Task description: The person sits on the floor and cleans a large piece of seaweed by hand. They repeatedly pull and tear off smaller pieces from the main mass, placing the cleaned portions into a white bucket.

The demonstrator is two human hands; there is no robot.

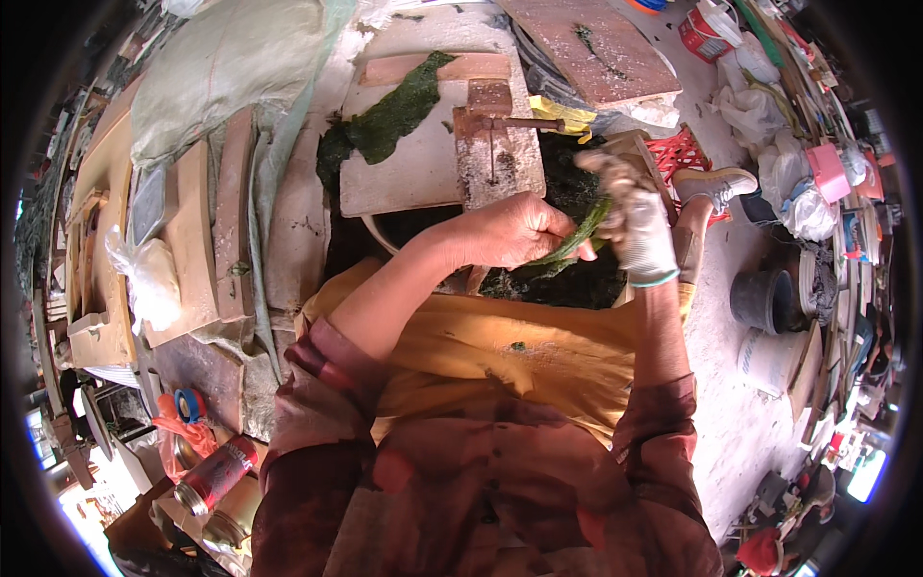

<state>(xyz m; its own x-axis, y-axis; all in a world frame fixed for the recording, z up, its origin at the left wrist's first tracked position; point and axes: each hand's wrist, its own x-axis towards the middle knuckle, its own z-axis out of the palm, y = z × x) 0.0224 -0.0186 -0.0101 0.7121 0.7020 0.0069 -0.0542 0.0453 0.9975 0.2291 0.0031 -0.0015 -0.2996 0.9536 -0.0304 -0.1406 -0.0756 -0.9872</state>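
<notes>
A twisted strip of green seaweed (575, 241) bends in an arc between my two hands. My left hand (530, 229) is bare and pinches its lower part between thumb and fingers. The upper end runs into my right hand (633, 213), which wears a pale knitted work glove and is blurred by motion. Under both hands lies a dark mass of wet seaweed (570, 278), partly hidden by them. Just beyond, a pale board (404, 184) carries a wooden block fixture (497, 144) with a rusty bolt. A broad seaweed sheet (400, 112) drapes over its left side.
An orange-yellow apron (505, 339) covers my lap. To the left stand wooden boards (191, 238), a woven sack (223, 65) and a drink can (216, 476). A reddish board (598, 50) lies ahead on the right. Near a black bucket (761, 299) is a shoe (714, 189).
</notes>
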